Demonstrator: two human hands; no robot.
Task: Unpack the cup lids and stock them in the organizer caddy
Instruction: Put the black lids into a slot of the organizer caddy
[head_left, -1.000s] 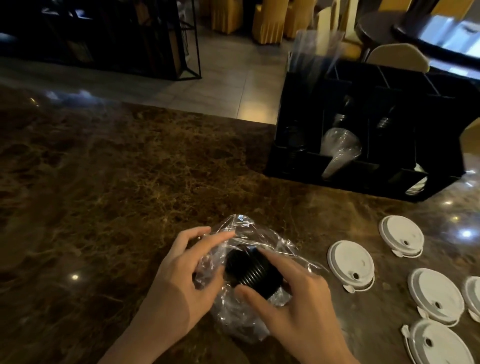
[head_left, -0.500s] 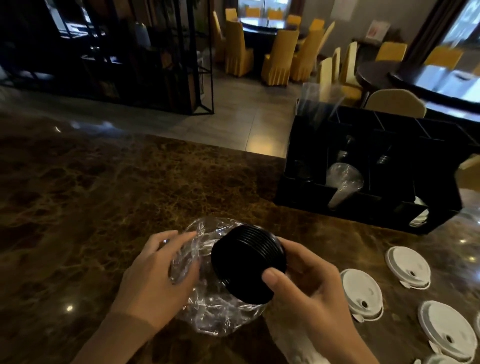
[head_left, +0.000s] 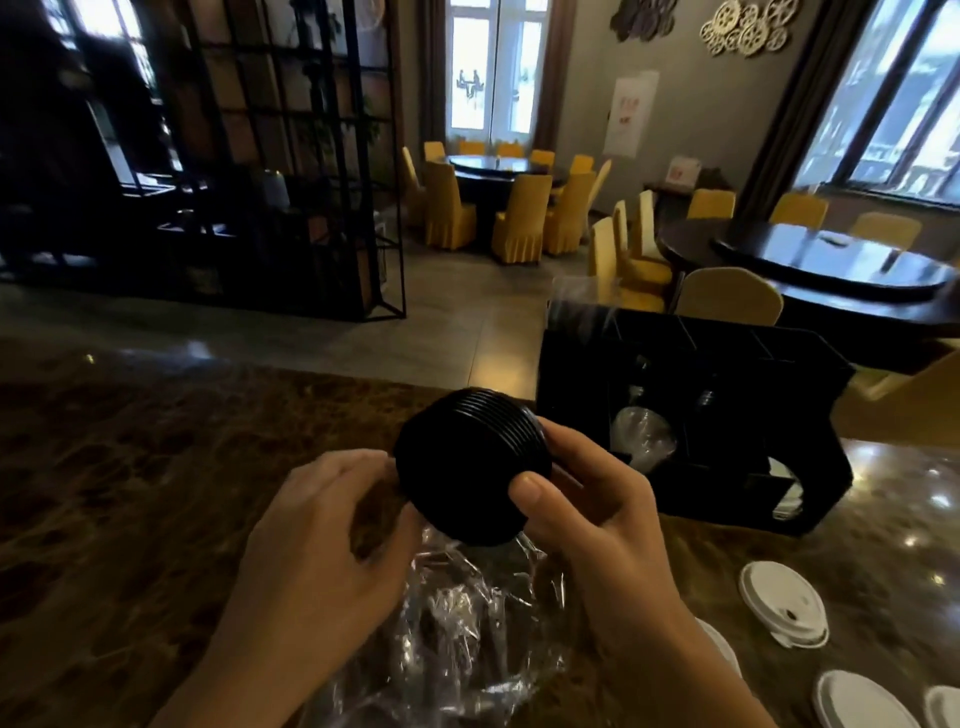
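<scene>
Right hand (head_left: 587, 499) pinching stack of black lids (head_left: 467, 467), left hand (head_left: 322, 540) fingers touching its edge, plastic bag (head_left: 467, 623) below, black caddy (head_left: 691, 415) behind

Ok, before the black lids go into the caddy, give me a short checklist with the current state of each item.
1. Stack of black lids clear of the plastic wrap: ok, the wrap lies below it on the counter.
2. Stack held securely: ok, the right hand grips it at the rim and the left hand touches its other side.
3. Lids nested evenly: ok, the ridges look aligned.
4. Caddy within reach: ok, it stands just beyond the right hand.
5. A free compartment for the stack: cannot tell, the interior is dark; one slot holds clear cups.
6. White lids out of the way: ok, they lie to the right.
</scene>
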